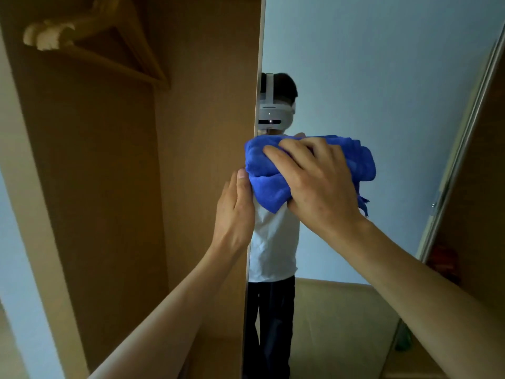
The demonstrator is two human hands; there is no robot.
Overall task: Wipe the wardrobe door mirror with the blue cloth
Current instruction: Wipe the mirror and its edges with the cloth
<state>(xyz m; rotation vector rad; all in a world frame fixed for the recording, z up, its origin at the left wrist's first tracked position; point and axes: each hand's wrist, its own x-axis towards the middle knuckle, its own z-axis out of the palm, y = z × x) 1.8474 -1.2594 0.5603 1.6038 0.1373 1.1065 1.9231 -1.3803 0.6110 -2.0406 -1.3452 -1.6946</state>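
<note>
The wardrobe door mirror (369, 77) fills the right half of the view, its left edge running down the middle. A bunched blue cloth (267, 187) lies against the glass near that edge at chest height. My right hand (314, 184) grips the cloth from above, fingers curled over it and pressing it to the mirror. My left hand (235, 214) holds the door's left edge, thumb on the mirror side touching the cloth and fingers hidden behind the door. The mirror reflects a person in a white shirt and a headset.
The open wardrobe interior (109, 187) is on the left, with wooden hangers (90, 36) on a rail at the top. A metal frame strip (459, 149) slants down the mirror's right side. A beige floor shows in the reflection.
</note>
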